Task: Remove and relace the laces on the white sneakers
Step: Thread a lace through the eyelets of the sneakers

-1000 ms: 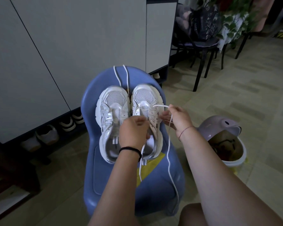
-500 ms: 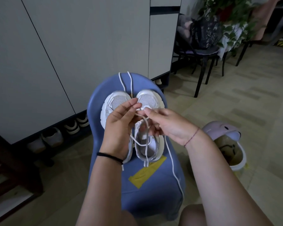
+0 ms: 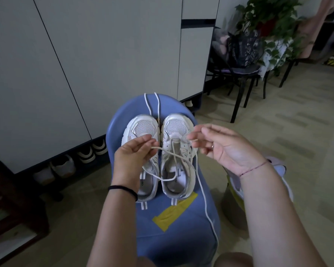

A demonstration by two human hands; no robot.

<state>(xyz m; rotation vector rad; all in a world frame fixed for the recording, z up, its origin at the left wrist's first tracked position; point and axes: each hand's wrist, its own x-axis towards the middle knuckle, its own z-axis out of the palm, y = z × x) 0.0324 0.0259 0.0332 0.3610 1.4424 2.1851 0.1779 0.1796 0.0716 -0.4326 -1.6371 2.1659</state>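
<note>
Now left hand [image 3: 131, 157] and right hand [image 3: 226, 149] pinch one lace [image 3: 166, 150] over two sneakers [image 3: 143, 130].

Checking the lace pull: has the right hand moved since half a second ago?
Yes: the right hand went rightward, from over the right sneaker to beyond its outer edge.

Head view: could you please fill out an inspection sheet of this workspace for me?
Surface: blue chair seat, yellow tape patch near its front.
Job's things: left sneaker and right sneaker side by side; lace partly threaded in the right sneaker, trailing over the seat edge; loose lace behind the toes.
Clutter: lidded bin beside the chair.
Hands: left hand and right hand each pinch the lace.
Cables: nothing seen.
Surroundings: white cabinet, shoes beneath it, black chair, plant.
</note>
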